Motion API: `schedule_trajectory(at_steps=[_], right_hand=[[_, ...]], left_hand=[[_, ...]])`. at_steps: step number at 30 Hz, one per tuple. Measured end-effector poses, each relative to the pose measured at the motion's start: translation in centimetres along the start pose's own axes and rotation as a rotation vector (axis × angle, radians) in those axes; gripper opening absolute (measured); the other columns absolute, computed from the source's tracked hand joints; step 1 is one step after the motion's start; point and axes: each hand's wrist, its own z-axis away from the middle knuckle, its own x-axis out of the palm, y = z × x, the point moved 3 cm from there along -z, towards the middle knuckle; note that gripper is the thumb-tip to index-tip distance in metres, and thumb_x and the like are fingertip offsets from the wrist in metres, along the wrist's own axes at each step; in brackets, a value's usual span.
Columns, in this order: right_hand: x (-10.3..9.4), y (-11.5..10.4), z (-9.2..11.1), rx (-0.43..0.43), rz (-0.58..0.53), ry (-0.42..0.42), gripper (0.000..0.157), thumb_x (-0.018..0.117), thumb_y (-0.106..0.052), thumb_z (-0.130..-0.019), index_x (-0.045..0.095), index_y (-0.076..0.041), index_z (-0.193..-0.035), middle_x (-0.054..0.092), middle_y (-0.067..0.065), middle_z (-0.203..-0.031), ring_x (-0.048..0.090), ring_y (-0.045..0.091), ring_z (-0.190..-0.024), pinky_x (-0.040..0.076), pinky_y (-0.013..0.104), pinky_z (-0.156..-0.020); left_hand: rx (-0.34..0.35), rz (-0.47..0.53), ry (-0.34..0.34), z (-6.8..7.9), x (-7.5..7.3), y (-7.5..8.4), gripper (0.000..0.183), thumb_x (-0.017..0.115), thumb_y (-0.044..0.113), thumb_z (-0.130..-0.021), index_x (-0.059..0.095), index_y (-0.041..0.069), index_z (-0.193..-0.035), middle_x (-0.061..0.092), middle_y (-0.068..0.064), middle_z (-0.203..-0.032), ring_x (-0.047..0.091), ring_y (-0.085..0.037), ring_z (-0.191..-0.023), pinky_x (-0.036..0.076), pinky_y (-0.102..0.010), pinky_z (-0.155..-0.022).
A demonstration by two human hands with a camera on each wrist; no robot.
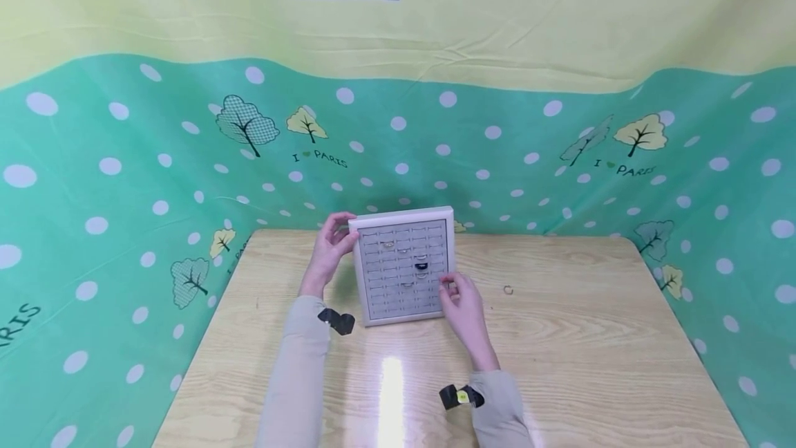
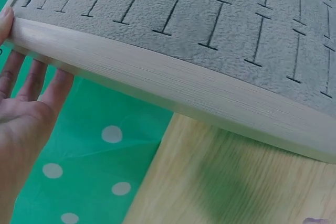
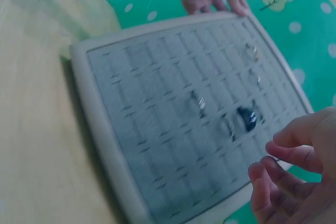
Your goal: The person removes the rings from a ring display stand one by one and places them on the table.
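A ring display board (image 1: pixel 407 213) with a pale frame and grey slotted padding stands tilted on the table. My left hand (image 1: pixel 329 251) grips its upper left corner, thumb on the front and fingers behind. Several rings sit in the slots, among them a black ring (image 1: pixel 421 266) and a gold-toned ring (image 1: pixel 388 245). At the board's right edge my right hand (image 1: pixel 463 303) pinches a small thin ring (image 3: pixel 276 159), mostly hidden by the fingertips. In the left wrist view the left fingers (image 2: pixel 39 80) lie against the frame's side.
Another ring (image 1: pixel 508 290) lies on the wooden table (image 1: pixel 578 337) to the right of the board. A green dotted cloth (image 1: pixel 497 178) hangs behind the table and along both sides.
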Motion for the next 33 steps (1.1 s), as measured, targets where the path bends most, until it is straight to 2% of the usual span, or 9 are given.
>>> schedule_trajectory(at_steps=[7, 13, 16, 23, 27, 33], right_hand=[[1.3, -2.9, -2.5, -0.147, -0.025, 0.006, 0.019, 0.062, 0.001, -0.088, 0.064, 0.002, -0.106, 0.061, 0.010, -0.100, 0.057, 0.022, -0.084, 0.050, 0.029, -0.066], [2.8, -4.6, -4.2, -0.261, 0.048, 0.013, 0.022, 0.066, -0.004, -0.086, 0.067, -0.001, -0.108, 0.063, 0.010, -0.106, 0.054, 0.024, -0.101, 0.045, 0.039, -0.087], [3.6, -5.3, -4.9, -0.304, 0.076, 0.013, 0.022, 0.068, -0.005, -0.086, 0.068, -0.002, -0.107, 0.063, 0.010, -0.106, 0.051, 0.026, -0.104, 0.040, 0.040, -0.093], [5.5, -5.8, -5.9, -0.344, 0.104, 0.022, 0.017, 0.071, -0.006, -0.084, 0.071, -0.006, -0.101, 0.060, 0.008, -0.103, 0.047, 0.027, -0.104, 0.039, 0.042, -0.091], [6.3, -5.4, -6.1, -0.339, 0.135, 0.036, 0.015, 0.074, -0.009, -0.084, 0.072, -0.007, -0.098, 0.059, 0.006, -0.102, 0.045, 0.026, -0.104, 0.039, 0.041, -0.090], [7.0, -5.0, -6.1, -0.353, 0.166, 0.106, 0.015, 0.076, -0.010, -0.082, 0.073, -0.010, -0.097, 0.057, 0.004, -0.099, 0.045, 0.024, -0.099, 0.038, 0.040, -0.087]], left_hand=[[0.029, 0.023, 0.008, 0.2, 0.1, -0.1, 0.040, 0.058, -0.008, -0.091, 0.043, -0.006, -0.128, 0.047, -0.024, -0.133, 0.057, -0.021, -0.104, 0.056, -0.032, -0.078], [0.035, 0.019, -0.005, 0.7, 0.8, 1.4, 0.040, 0.056, -0.010, -0.091, 0.041, -0.011, -0.128, 0.041, -0.034, -0.136, 0.059, -0.017, -0.102, 0.056, -0.031, -0.077], [0.034, 0.031, 0.006, 0.7, 0.7, 1.2, 0.039, 0.055, -0.010, -0.091, 0.042, -0.011, -0.128, 0.043, -0.034, -0.134, 0.060, -0.017, -0.100, 0.056, -0.031, -0.076], [0.006, 0.050, 0.050, 0.3, 0.1, -0.2, 0.039, 0.057, -0.005, -0.092, 0.046, -0.006, -0.129, 0.048, -0.026, -0.135, 0.061, -0.018, -0.102, 0.056, -0.031, -0.077], [-0.001, 0.039, 0.066, 0.3, 0.2, -0.4, 0.038, 0.058, -0.003, -0.092, 0.047, -0.004, -0.129, 0.051, -0.023, -0.133, 0.061, -0.019, -0.101, 0.056, -0.033, -0.079], [-0.010, 0.051, 0.064, 0.2, 0.4, -0.1, 0.037, 0.054, -0.006, -0.093, 0.046, -0.006, -0.129, 0.053, -0.026, -0.129, 0.061, -0.018, -0.096, 0.056, -0.034, -0.078]])
